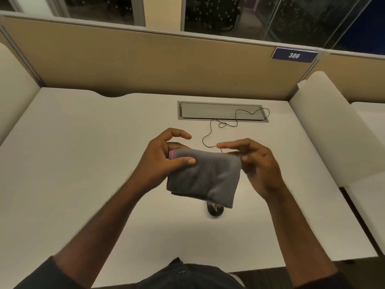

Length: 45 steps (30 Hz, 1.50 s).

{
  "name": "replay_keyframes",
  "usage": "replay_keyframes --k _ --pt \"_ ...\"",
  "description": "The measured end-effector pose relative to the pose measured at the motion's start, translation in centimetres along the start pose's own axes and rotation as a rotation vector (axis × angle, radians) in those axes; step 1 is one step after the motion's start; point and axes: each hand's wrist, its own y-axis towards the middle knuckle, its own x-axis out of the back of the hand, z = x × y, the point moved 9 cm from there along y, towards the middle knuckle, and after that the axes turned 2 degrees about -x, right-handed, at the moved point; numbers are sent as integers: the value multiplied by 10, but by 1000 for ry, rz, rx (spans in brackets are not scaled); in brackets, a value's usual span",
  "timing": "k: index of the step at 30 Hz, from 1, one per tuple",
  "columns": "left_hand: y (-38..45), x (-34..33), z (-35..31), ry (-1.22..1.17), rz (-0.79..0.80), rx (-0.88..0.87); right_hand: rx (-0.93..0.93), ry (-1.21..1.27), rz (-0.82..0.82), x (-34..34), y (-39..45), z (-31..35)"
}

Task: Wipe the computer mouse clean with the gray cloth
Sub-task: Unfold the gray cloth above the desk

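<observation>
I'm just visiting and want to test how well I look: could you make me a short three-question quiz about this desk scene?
1. True or false: the folded gray cloth with a pink edge lies flat on the white desk.
2. Which hands hold the cloth? A) left hand only B) right hand only C) both
3. Fill in: the small black computer mouse peeks out just below the cloth, and its thin black ___ runs to the gray hatch in the desk.

Key: 1 false, it is held up above the desk; 2 C, one hand at each end; 3 cable.
</observation>
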Motion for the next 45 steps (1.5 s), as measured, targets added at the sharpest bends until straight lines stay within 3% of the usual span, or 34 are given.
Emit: replay_keyframes --k 2,7,9,12,15,19,22,25,28,31,35,37,40,45 --pt "1 0 -7 36 -41 -43 -32 32 -17 4 1 5" --pt "1 -6 -18 122 -25 -113 -54 -429 153 -23 -3 -4" --pt "-1 1 -17 120 -57 -130 -36 -470 94 -17 -5 -2" --pt "-4 9 -10 119 -89 -117 27 -323 -40 -5 -8 10" --pt "-5 -2 1 256 11 -53 117 -484 -132 -5 -8 21" --pt "-7 -39 -1 335 127 -81 189 -600 -99 -28 -8 30" --pt "-8 -52 -5 251 77 -119 224 -483 -83 -28 -13 37" --pt "-10 -54 -6 24 -22 -123 210 -40 -109 -10 -21 30" --pt "-10 -64 3 -139 -96 -70 3 348 -128 -17 -32 -11" --pt "-11 -82 20 -134 -144 -12 -147 531 -122 -38 -48 -48" --pt "-17 -103 51 -97 -185 71 -81 400 -282 -27 -62 -60" --pt "-20 -115 62 -82 -142 84 -96 324 -381 -14 -71 -68" --pt "-22 -132 76 -46 -18 39 -148 251 -403 7 -87 -81" --pt "-32 -125 130 225 28 13 -240 36 -622 84 -113 -95"
